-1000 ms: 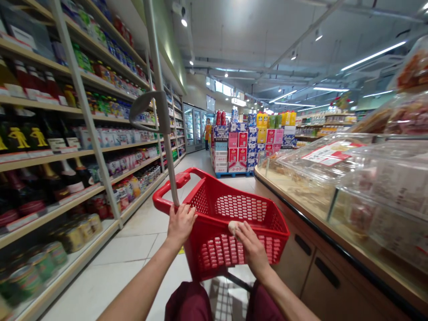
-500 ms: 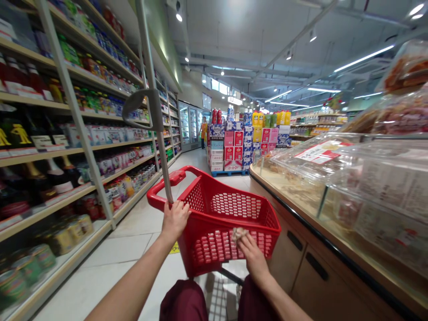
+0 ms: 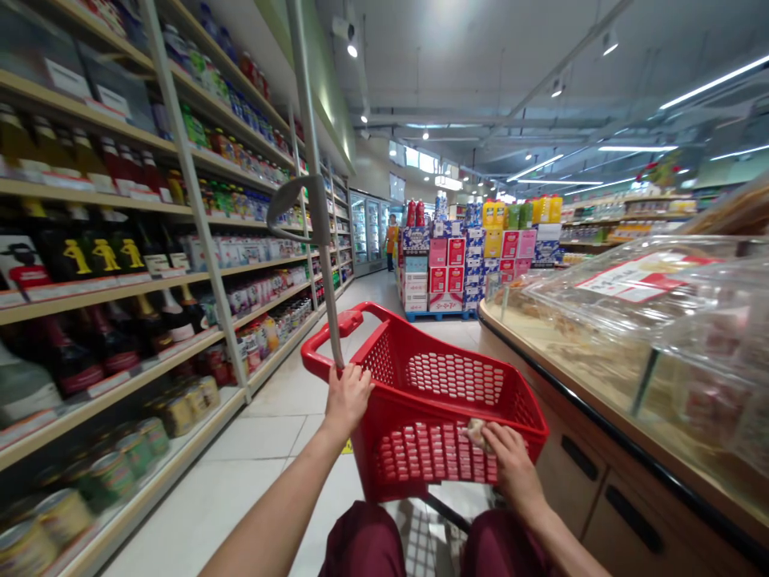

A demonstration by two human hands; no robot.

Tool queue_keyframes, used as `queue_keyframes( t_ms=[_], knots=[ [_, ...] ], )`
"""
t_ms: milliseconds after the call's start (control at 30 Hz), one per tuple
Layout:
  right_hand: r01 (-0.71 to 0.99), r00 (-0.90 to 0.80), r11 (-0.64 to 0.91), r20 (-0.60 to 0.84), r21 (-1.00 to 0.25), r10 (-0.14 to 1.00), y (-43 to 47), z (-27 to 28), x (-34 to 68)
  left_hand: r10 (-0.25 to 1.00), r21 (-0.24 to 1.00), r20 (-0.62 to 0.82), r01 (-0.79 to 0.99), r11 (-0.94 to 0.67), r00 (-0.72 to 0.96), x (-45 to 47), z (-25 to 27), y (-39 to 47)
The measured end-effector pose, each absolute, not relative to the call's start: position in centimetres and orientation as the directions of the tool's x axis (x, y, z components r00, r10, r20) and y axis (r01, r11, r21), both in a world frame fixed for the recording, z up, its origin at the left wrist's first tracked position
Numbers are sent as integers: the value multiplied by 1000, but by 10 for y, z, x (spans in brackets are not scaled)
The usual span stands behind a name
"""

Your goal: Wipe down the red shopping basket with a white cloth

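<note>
A red plastic shopping cart basket [image 3: 456, 381] with perforated walls stands right in front of me. My left hand [image 3: 349, 393] grips its near rim at the left corner, close to the foot of a grey metal pole [image 3: 329, 292] with a loop-shaped holder. Bunched in my right hand [image 3: 510, 461] is a pale, crumpled cloth [image 3: 478, 433], pressed to the outer face of the basket's near wall, below the rim toward the right end. The palm side of that hand is hidden. My knees [image 3: 364, 541] are below the cart, in dark red trousers.
Shelves of bottles and cans [image 3: 225, 276] run along the left. A display counter [image 3: 534, 353] with clear plastic packs [image 3: 646, 280] stands close on the right. Stacked boxes [image 3: 448, 264] sit on a blue pallet ahead. A person in orange [image 3: 392, 240] stands farther back.
My view has turned left, so the cart, shelves and counter appear farther right. The left hand keeps its grip on the rim; the right hand stays at the basket wall with the cloth.
</note>
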State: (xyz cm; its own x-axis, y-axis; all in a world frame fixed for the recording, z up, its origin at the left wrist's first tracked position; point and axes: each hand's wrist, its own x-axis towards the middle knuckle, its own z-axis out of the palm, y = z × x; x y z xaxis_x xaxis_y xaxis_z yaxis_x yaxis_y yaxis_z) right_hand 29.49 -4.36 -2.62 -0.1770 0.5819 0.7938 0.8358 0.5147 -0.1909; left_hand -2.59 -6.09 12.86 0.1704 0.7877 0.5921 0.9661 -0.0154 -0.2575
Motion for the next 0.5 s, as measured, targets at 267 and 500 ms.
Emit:
queue_keyframes(
  t_ms=[267, 500],
  knots=[
    [800, -137, 541, 800, -259, 584, -55, -19, 294, 812, -283, 547, 958, -48, 203, -35, 131, -47],
    [804, 371, 212, 747, -556, 551, -62, -45, 319, 791, -258, 582, 965, -37, 186, -54, 126, -44]
  ],
)
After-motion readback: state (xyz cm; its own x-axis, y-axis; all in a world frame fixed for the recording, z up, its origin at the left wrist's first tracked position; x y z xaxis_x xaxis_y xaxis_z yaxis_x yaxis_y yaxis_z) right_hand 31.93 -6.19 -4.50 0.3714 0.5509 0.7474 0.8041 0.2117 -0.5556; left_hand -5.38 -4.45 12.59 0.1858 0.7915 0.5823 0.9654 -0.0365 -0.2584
